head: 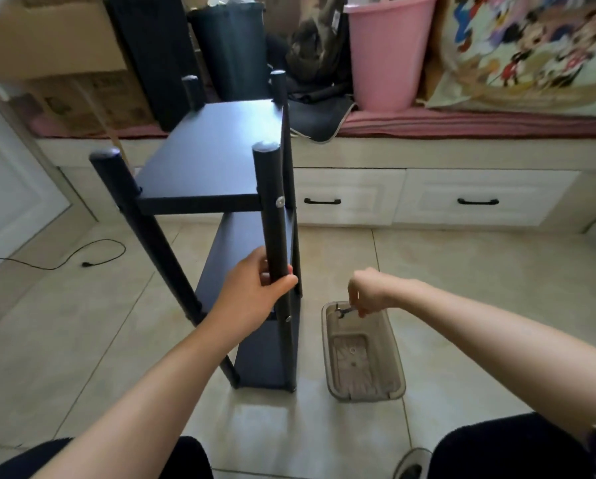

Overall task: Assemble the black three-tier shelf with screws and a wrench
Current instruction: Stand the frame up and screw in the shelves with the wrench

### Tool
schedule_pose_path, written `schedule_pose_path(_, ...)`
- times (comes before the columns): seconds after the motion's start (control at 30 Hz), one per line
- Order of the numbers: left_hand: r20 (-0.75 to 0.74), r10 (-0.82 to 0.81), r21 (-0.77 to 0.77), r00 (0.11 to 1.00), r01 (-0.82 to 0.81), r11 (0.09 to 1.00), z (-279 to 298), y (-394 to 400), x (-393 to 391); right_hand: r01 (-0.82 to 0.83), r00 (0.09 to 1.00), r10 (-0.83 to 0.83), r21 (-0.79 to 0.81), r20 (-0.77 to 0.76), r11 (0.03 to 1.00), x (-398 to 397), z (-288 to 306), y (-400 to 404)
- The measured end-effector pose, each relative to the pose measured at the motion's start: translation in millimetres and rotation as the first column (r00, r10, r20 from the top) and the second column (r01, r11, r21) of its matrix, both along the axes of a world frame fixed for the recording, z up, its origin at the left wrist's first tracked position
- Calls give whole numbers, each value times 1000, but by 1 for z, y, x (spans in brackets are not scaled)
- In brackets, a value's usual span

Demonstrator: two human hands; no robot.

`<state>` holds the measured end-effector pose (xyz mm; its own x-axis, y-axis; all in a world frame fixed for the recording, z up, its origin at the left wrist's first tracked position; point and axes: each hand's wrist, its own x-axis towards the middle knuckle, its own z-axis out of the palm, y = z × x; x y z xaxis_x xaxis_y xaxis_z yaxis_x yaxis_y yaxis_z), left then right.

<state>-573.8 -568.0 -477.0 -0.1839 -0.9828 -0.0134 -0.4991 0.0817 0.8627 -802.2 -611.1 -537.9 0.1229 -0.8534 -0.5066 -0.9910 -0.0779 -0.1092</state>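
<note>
Left hand (255, 288) gripped the near post of the shelf (213, 160), which stood at twelve o'clock. Right hand (365, 292) pinched a small wrench (344, 311) (blurred, partly hidden by fingers) over the tray (396, 375) at one o'clock.

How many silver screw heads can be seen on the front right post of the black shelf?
2. One screw head sits on the front right post at the top board's level; the other screw head is lower, below the left hand. More may be hidden behind that hand.
</note>
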Motion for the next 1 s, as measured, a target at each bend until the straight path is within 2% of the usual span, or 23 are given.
schedule_pose_path(0.07, -46, 5, -14, 999, -6, 1000, -3, 2, 0, 109, 971, -108, 7, 215, 994, 8, 19, 18)
schedule_pose_path(0.13, -87, 10, -25, 996, -12, 1000, -5, 3, 1, 236, 854, -232, 51, 466, 970, 18, 38, 38)
schedule_pose_path(0.17, -87, 11, -31, 996, -14, 999, -7, 4, 2, 288, 754, -286, 94, 591, 953, 24, 48, 48)
schedule_pose_path(0.23, -55, 9, -43, 998, -11, 999, -10, 4, 5, 344, 492, -339, 179, 802, 922, 35, 69, 62)
schedule_pose_path(0.3, -32, 4, -47, 999, -6, 999, -15, 4, 8, 378, 287, -316, 197, 904, 905, 44, 91, 72)
schedule_pose_path(0.43, -20, -8, -37, 1000, 7, 999, -22, 2, 9, 475, 67, -298, 232, 952, 849, 62, 110, 78)
schedule_pose_path(0.63, -16, -46, -55, 999, 45, 997, -36, 0, 3, 491, -68, -247, 249, 966, 835, 83, 115, 66)
schedule_pose_path(0.87, -89, -106, -76, 990, 99, 992, -28, 2, 16, 460, -25, -188, 178, 982, 870, 90, 125, 53)
schedule_pose_path(1.0, -103, -131, -82, 986, 122, 989, -2, 11, 35, 384, -158, -134, 186, 978, 904, 97, 135, 47)
